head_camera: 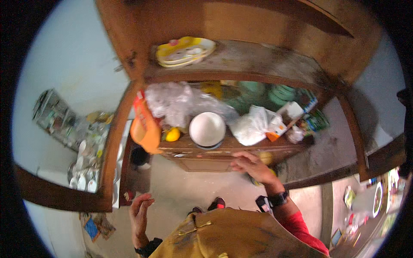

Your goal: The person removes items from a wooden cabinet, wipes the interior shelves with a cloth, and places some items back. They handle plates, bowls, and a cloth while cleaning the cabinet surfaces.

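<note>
A white bowl (207, 129) stands near the front edge of a wooden cabinet shelf (180, 146), straight before me. What looks like a blue-rimmed piece shows beneath it. My right hand (253, 166) is held in front of the shelf, right of the bowl and apart from it, fingers spread and holding nothing. Low on the left hangs my left hand (141, 209), away from the cabinet, its fingers slightly curled with nothing in them. A white plastic bag (253, 127) sits to the right of the bowl, the nearest shelf item to my right hand.
Clear plastic bags (176, 100), an orange bag (145, 129) and a yellow item (172, 134) crowd the shelf's left. Boxes (292, 113) and green dishes (282, 93) are right. A yellow plate (184, 53) rests above. Open cabinet doors (113, 142) flank me.
</note>
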`<state>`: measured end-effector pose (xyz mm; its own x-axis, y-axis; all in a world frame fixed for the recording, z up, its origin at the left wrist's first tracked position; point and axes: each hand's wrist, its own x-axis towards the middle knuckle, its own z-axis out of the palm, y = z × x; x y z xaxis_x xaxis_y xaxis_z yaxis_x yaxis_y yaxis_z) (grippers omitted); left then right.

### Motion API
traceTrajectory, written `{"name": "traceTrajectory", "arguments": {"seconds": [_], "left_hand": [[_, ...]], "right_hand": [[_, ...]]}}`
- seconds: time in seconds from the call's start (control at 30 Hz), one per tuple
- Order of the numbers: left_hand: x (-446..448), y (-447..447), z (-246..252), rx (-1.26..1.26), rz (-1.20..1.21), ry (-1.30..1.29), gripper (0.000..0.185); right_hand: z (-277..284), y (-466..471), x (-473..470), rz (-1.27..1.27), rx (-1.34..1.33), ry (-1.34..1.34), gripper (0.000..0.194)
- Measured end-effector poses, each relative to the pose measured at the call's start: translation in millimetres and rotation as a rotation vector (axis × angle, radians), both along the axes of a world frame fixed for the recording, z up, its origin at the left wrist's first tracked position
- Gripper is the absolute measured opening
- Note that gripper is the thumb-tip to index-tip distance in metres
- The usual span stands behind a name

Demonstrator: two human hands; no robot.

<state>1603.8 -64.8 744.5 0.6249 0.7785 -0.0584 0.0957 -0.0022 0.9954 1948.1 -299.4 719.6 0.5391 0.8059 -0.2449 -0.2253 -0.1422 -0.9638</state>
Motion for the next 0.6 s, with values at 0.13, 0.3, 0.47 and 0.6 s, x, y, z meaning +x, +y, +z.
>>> {"name": "traceTrajectory", "arguments": {"seconds": [0.13, 0.3, 0.47, 0.6], "left_hand": [[2.4, -3.4, 3.0, 0.024, 0.032, 0.022, 0.018], [-4.6, 3.8, 10.3, 0.094, 0.144, 0.048, 0.02], [-6.8, 14.0, 15.2, 0.178, 0.26, -0.054, 0.043], [-7.3, 31.7, 16.7, 0.163, 0.227, -0.027, 0.052]], "right_hand": [[-10.0, 7.1, -1.2, 0.09, -0.028, -0.15, 0.031], [-21.6, 16.7, -6.3, 0.167, -0.076, -0.15, 0.03], [-32.0, 10.9, -5.7, 0.192, -0.074, -0.139, 0.033], [-42.9, 6.0, -1.9, 0.163, -0.118, -0.238, 0.037]]}}
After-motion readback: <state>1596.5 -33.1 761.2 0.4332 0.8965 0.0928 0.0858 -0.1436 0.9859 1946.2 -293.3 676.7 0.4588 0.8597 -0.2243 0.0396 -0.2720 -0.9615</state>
